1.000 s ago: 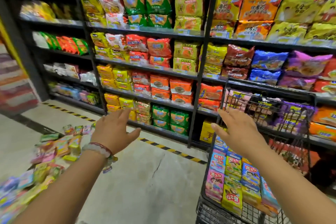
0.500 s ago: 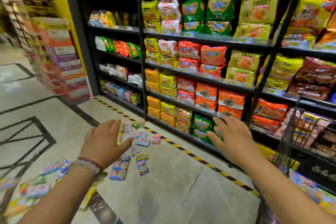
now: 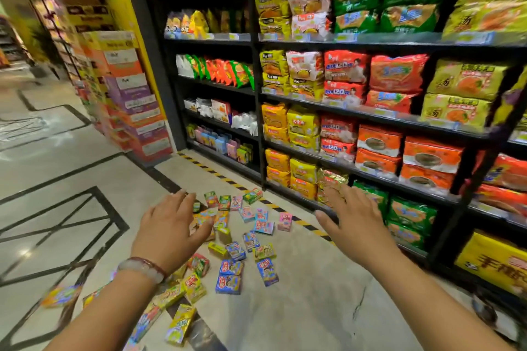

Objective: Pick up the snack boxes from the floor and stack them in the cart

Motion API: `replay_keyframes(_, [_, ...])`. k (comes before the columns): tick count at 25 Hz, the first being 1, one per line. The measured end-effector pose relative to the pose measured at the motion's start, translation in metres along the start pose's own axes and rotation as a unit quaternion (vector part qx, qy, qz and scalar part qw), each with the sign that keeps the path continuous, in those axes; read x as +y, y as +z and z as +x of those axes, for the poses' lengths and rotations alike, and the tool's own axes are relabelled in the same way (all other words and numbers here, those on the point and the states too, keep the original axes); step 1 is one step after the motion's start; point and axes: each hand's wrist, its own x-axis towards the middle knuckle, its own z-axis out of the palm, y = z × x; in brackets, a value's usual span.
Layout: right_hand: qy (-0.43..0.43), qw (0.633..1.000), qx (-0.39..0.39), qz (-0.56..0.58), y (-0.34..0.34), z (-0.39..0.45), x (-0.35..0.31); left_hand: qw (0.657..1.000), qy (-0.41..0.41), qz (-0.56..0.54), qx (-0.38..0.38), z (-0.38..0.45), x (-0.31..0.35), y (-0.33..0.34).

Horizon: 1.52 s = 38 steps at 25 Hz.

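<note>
Head view, item list. Left hand [image 3: 168, 225]: fingers spread, empty, raised over the boxes [image 3: 245, 239], not touching; bracelet [image 3: 142, 268] on wrist. Right hand [image 3: 352, 222]: fingers spread, empty, raised in front of lower shelves [image 3: 370, 177]. Boxes: many, small, scattered on floor [image 3: 299, 293] between and below hands, some by striped tape [image 3: 302, 222]. Cart: not in frame. Shelves w/ noodle packs, right. Carton stack [image 3: 134, 105], left rear. Risk, est.: boxes small and lying at all angles, so a multi-box grab could spill some; strays near left edge could get missed or stepped on.
</note>
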Motion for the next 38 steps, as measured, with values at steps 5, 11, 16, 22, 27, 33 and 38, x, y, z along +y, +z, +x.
replay_keyframes(5, [-0.033,0.999,-0.036,0.017,0.033,0.076,-0.005,0.999,-0.036,-0.006,0.001,0.040,-0.008,0.038])
replay_keyframes(11, [-0.109,0.993,-0.038,0.036,0.070,0.187,0.002,0.993,-0.112,0.013,-0.029,0.094,-0.009,0.084])
replay_keyframes(16, [-0.151,0.986,-0.030,0.061,0.121,0.258,0.013,0.988,-0.145,0.015,-0.040,0.140,-0.014,0.123])
replay_keyframes(22, [-0.159,0.984,-0.055,0.066,0.189,0.326,0.015,0.984,-0.164,-0.018,-0.059,0.195,-0.026,0.187])
replay_keyframes(27, [-0.150,0.985,-0.074,0.047,0.255,0.379,0.002,0.983,-0.155,-0.045,-0.087,0.260,-0.065,0.253])
replay_keyframes(33, [-0.148,0.980,-0.128,0.043,0.343,0.441,-0.010,0.983,-0.131,-0.059,-0.113,0.317,-0.089,0.349])
replay_keyframes(38, [-0.157,0.976,-0.133,0.066,0.439,0.467,0.001,0.982,-0.147,-0.067,-0.102,0.324,-0.089,0.452])
